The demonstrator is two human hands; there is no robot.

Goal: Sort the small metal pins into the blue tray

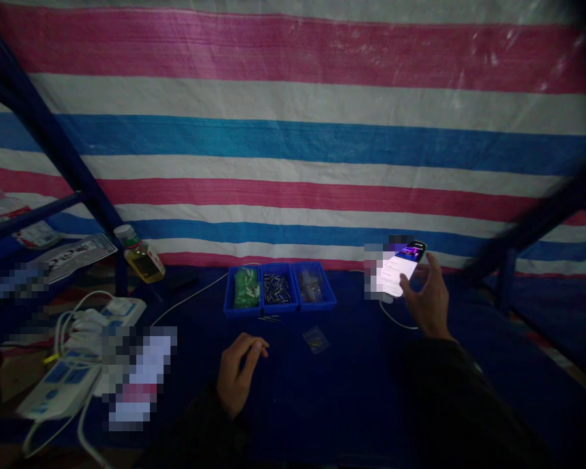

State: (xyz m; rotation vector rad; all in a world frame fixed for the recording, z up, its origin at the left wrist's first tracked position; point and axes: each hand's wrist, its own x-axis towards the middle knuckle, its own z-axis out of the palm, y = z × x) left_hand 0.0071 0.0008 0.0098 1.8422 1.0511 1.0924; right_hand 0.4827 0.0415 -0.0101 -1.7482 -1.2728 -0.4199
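My right hand (430,296) is at a lit smartphone (399,268) leaning at the table's back right. Its thumb lies on the screen and the fingers curl at the right edge. My left hand (239,371) rests over the table with fingers bent and thumb pressed to them; anything inside is hidden. Ahead of it lie a few thin metal pins (269,318). Three joined blue bins stand behind: one with a green bag (247,288), one with loose metal pins (277,288), one with clear bags (310,286). A small clear bag (316,340) lies flat between my hands.
To the left, a white power strip (61,384) carries plugs and looping cables. Beside it is a pixelated bright screen (144,381). A bottle of yellow liquid (145,260) stands at the back left. Blue frame bars (78,163) and a striped sheet (293,143) enclose the dark blue table (342,404).
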